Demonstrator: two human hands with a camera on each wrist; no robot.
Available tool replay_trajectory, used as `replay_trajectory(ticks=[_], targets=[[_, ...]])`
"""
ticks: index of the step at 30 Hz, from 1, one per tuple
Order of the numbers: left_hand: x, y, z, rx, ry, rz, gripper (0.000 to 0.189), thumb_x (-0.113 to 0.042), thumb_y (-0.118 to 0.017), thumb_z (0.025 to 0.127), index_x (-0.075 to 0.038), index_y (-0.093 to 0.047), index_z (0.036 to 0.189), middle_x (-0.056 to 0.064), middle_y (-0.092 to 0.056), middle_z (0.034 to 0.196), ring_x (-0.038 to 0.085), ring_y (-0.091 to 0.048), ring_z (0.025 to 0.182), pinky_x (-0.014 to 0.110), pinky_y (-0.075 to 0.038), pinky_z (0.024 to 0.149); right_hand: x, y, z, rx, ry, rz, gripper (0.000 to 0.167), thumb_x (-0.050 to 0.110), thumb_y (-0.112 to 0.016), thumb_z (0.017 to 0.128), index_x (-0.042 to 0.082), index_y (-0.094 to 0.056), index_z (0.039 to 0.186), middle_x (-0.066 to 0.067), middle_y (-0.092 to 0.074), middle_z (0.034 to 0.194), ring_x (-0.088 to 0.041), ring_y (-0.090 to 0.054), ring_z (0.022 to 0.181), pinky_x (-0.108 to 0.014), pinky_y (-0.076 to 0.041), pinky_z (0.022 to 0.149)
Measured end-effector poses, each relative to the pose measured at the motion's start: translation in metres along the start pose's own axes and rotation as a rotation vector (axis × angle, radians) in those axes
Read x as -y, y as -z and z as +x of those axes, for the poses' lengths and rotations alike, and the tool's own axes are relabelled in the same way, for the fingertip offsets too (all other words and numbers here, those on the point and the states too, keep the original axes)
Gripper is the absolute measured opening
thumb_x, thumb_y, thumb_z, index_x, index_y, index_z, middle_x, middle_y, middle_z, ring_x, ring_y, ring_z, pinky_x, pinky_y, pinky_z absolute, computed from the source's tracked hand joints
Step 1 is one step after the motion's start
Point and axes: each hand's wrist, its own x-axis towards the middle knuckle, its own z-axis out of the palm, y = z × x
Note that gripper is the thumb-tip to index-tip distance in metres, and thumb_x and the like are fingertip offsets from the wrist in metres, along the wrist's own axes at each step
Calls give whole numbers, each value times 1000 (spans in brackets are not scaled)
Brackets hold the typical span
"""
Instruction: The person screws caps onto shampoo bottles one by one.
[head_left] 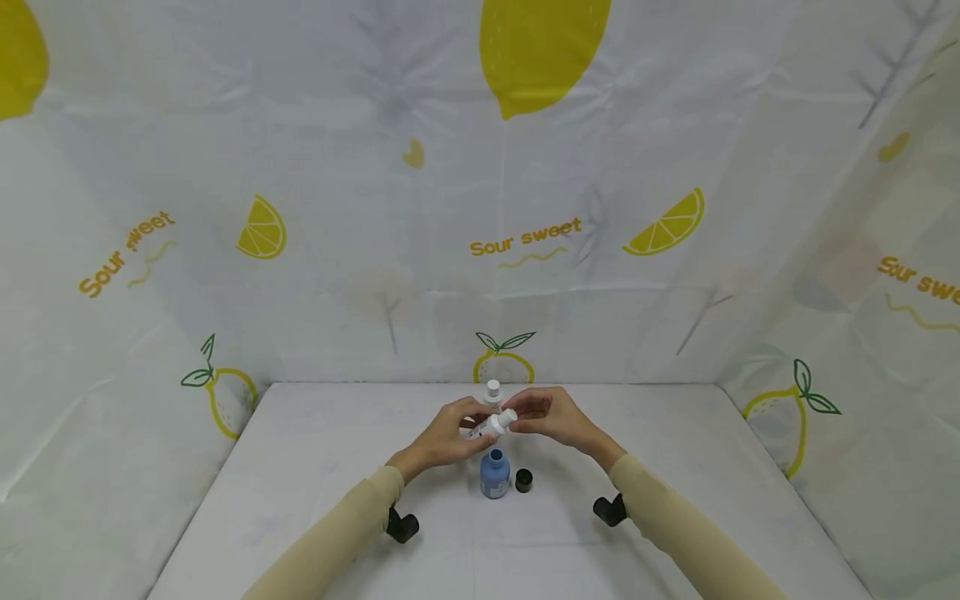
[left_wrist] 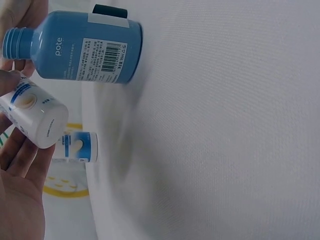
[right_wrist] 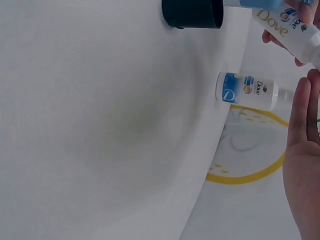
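My left hand (head_left: 448, 432) grips a small white Dove bottle (head_left: 487, 428), which is tilted with its cap up to the right. The fingertips of my right hand (head_left: 551, 417) are around the white cap (head_left: 509, 417) of that bottle, thumb on the near side. Just below the hands, a blue bottle (head_left: 495, 475) stands upright with its threaded neck uncovered. Beside it on the right lies a dark green cap (head_left: 523, 480). The left wrist view shows the blue bottle's barcode label (left_wrist: 102, 60) and the base of the held bottle (left_wrist: 49, 125).
A second white Dove bottle (right_wrist: 247, 91), with a blue band, stands upright behind the hands. The white cloth-covered table (head_left: 330, 467) meets a lemon-printed curtain (head_left: 337, 317) at its back edge. Black wrist devices (head_left: 402, 527) hang by both sleeves.
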Motion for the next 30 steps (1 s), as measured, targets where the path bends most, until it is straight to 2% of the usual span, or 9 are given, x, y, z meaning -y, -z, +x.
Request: replay_trajectory(ticks=[10, 17, 30], targets=[[-1, 0, -1, -8, -17, -4, 35, -21, -81, 98, -5, -74, 129, 11, -73, 117, 25, -73, 110, 35, -67, 96, 2, -3, 3, -39, 13, -138, 28, 5, -87, 90, 0, -75, 115, -19, -78, 107, -10, -73, 89, -19, -64, 80], [0, -2, -1, -7, -30, -11, 34, -19, -80, 98, -4, -74, 128, 14, -73, 117, 27, -73, 110, 31, -67, 95, 3, -6, 3, -71, -15, -148, 25, 8, -89, 89, -2, -73, 105, -17, -76, 97, -11, -71, 82, -18, -61, 75], [0, -3, 0, 4, 2, -8, 37, -18, -80, 98, -4, -74, 131, 10, -72, 118, 24, -72, 112, 26, -64, 97, 4, -10, 2, -129, -63, -232, 24, 18, -90, 90, 4, -71, 96, -8, -74, 91, -10, -67, 78, -19, -57, 69]])
